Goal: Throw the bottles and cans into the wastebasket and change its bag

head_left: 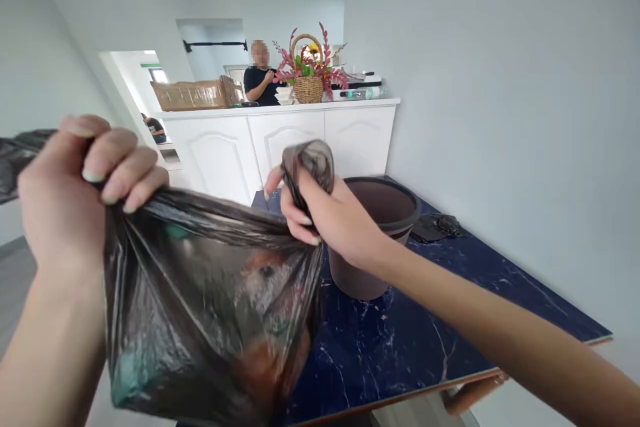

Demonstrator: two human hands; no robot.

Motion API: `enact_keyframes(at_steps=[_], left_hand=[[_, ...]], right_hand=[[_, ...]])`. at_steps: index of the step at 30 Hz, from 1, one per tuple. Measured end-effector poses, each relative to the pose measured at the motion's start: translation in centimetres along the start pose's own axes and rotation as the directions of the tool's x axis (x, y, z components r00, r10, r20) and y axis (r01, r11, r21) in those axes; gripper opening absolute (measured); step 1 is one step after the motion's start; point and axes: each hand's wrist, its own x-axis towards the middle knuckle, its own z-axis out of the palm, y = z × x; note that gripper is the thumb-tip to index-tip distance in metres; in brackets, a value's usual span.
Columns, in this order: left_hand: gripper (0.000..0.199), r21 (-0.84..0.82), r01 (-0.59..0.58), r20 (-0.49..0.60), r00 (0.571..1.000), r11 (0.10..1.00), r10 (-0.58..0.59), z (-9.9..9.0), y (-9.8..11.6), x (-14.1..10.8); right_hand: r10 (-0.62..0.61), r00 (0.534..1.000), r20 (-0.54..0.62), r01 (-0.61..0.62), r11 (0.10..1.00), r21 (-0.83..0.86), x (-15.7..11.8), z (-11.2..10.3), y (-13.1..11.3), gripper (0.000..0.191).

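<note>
A thin black plastic bag (200, 307) hangs in the foreground with its top stretched between my hands; orange and green contents show dimly through it. My left hand (95, 180) is closed around the bag's left upper corner, and some of the plastic sticks out beyond it at the far left. The right upper corner is gripped by my right hand (320, 207), with a loop of plastic standing above the thumb. Behind my right wrist, a brown bin (360, 280) stands upright on the dark blue marble-patterned table (395, 347).
Crumpled black plastic (437, 227) lies right of the bin, near the wall. Farther back, a white cabinet (285, 133) holds a flower basket (308, 89), a wrapped brown package (193, 95) and bottles. A person (260, 80) is behind it; another is partly visible at left.
</note>
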Motion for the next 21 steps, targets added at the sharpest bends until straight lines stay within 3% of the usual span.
enact_keyframes(at_steps=[5, 9, 12, 15, 18, 21], left_hand=[[0.037, -0.05, 0.145, -0.03, 0.989, 0.988, -0.146, 0.6, -2.8, -2.9], [0.039, 0.097, 0.243, 0.099, 0.963, 0.965, -0.252, 0.2, -5.8, -4.0], [0.04, 0.316, 0.116, 0.266, 0.942, 0.942, -0.206, 0.2, -7.6, -5.2], [0.033, 0.485, -0.061, 0.346, 0.93, 0.873, -0.127, 0.9, -8.8, -6.5], [0.029, 0.525, -0.143, 0.403, 0.91, 0.839, -0.098, 1.8, -9.7, -7.5], [0.029, 0.546, -0.176, 0.462, 0.879, 0.819, -0.119, 2.1, -10.4, -8.3]], right_hand=[[0.209, 0.978, 0.003, -0.206, 0.962, 0.179, -2.1, 0.0, 2.1, 0.042], [0.327, 0.944, -0.034, -0.311, 0.923, 0.228, -3.1, -0.2, 3.5, 0.039], [0.28, 0.957, -0.08, -0.276, 0.959, 0.065, -3.7, -0.6, 4.9, 0.041], [0.209, 0.975, -0.077, -0.221, 0.953, -0.205, -4.4, -1.0, 6.0, 0.034], [0.159, 0.987, 0.001, -0.141, 0.875, -0.463, -5.0, -1.0, 6.5, 0.015], [0.199, 0.978, 0.069, -0.129, 0.824, -0.552, -5.6, -0.7, 6.9, 0.017]])
